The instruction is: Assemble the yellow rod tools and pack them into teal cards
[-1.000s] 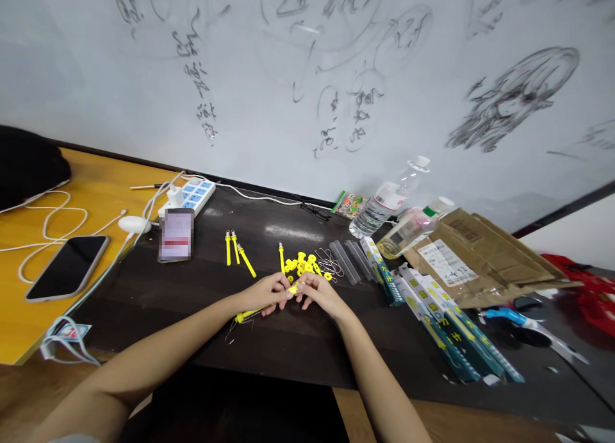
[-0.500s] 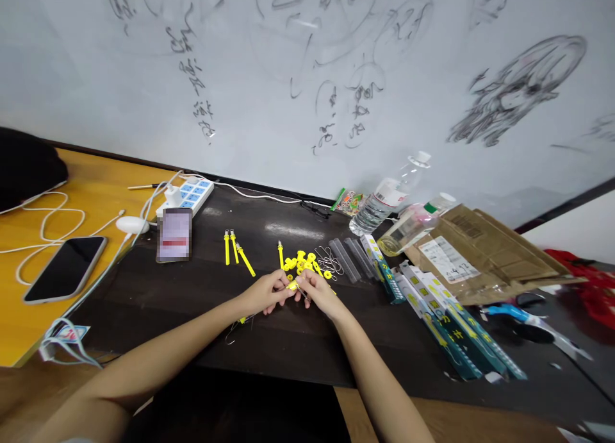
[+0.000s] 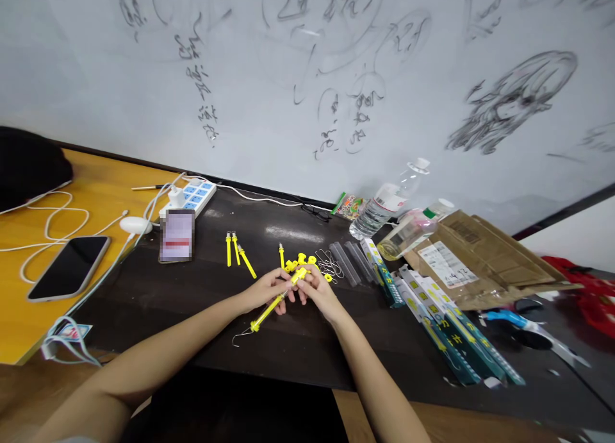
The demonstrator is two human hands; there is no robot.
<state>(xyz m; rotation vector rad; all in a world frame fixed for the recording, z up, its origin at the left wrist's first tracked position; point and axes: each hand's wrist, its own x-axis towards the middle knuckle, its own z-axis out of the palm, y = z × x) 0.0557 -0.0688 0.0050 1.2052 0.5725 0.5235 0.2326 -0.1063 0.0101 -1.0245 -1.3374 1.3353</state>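
A slim yellow spring scale (image 3: 267, 313) slants down and left between my hands, with a bent wire hook (image 3: 243, 334) at its lower end. My left hand (image 3: 266, 290) is closed on its middle, near a thin metal section. The fingers of my right hand (image 3: 318, 292) pinch the yellow piece (image 3: 298, 276) at the upper end. My fingers partly hide where these parts meet. Just beyond my hands lies a pile of small yellow caps (image 3: 302, 259), beside loose wire hooks (image 3: 328, 263). Several yellow rods (image 3: 246, 262) with metal tips lie further left.
Clear plastic tubes (image 3: 344, 263) and printed narrow boxes (image 3: 439, 327) lie to the right. Behind them are a water bottle (image 3: 384, 206), a second bottle (image 3: 408, 233) and a cardboard parcel (image 3: 485, 257). On the left are a phone (image 3: 70, 268), a power strip (image 3: 202, 196) and cables.
The spring scale has turned into view, its yellow body and hook now extending below my left hand. My right hand has shifted slightly, and the yellow upper piece shows more.
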